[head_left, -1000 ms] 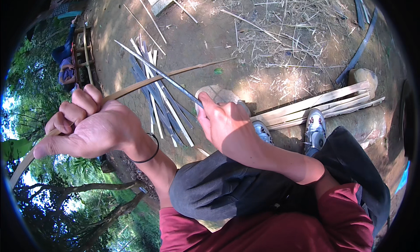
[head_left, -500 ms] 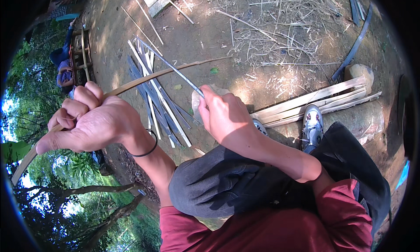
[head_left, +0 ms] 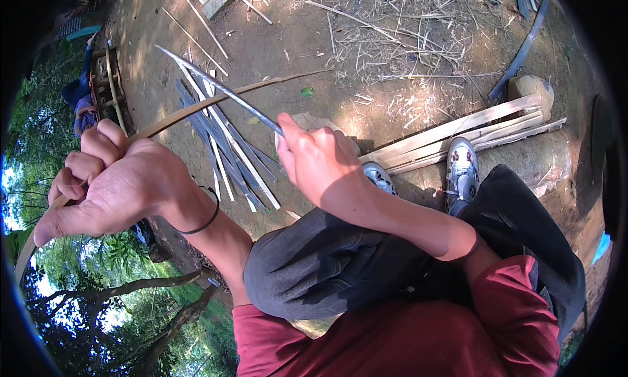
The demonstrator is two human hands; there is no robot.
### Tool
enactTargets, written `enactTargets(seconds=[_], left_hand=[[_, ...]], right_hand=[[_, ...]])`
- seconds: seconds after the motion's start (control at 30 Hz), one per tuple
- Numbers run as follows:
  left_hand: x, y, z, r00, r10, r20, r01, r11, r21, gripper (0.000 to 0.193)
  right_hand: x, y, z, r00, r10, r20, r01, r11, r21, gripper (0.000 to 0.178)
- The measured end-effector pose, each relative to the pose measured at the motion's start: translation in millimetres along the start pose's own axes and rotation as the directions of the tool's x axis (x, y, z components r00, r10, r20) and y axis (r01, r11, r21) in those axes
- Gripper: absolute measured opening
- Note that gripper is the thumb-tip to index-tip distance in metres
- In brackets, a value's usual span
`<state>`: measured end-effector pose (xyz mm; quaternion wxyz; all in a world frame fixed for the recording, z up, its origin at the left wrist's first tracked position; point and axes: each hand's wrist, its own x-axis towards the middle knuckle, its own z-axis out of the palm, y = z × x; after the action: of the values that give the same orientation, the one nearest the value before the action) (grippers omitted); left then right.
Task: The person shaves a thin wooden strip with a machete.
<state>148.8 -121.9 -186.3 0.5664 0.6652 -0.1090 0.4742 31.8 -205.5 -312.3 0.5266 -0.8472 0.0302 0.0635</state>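
Observation:
My left hand (head_left: 121,174), a black band on its wrist, is closed around a long, thin brown strip that looks like bamboo (head_left: 176,119). The strip runs from the left rim through my fist and out to a thin, slightly curved far end. In my right hand (head_left: 320,158), closed around a handle hidden by the fingers, is a knife with a narrow pointed grey blade (head_left: 226,91). Its blade points up and left and crosses over the strip. I cannot tell whether the two touch.
Pale and dark strips (head_left: 229,145) lie piled on the ground beyond my knee. Wider split pieces (head_left: 471,125) rest along a log (head_left: 549,158) by my shoes, near a stone (head_left: 533,89). Shavings (head_left: 405,43) cover the ground ahead. Another person (head_left: 82,102) is at far left.
The knife has moved left along the strip, and its blade now reaches farther past it. My left hand keeps its grip. The whole view has shifted slightly.

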Motion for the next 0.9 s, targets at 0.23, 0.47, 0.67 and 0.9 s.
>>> enactTargets(seconds=[0.23,0.47,0.67,0.9], left_hand=[[6,-3,1,0.999,-0.004,0.033,0.003,1.0,0.023,0.062],[13,-3,0,1.0,-0.029,0.001,0.029,1.0,0.002,0.062],[21,-6,-12,0.99,-0.019,0.142,0.013,0.999,0.043,0.059],[52,-13,-39,0.817,-0.181,0.547,0.378,0.885,-0.273,0.052]], right_hand=[[17,48,9,0.997,0.063,0.05,-0.068,0.992,0.103,0.021],[20,78,48,0.992,0.128,0.002,-0.128,0.991,-0.038,0.025],[22,49,23,0.998,0.054,-0.018,-0.052,0.993,0.109,0.028],[9,-16,-10,0.998,-0.022,0.056,0.012,0.984,0.176,0.025]])
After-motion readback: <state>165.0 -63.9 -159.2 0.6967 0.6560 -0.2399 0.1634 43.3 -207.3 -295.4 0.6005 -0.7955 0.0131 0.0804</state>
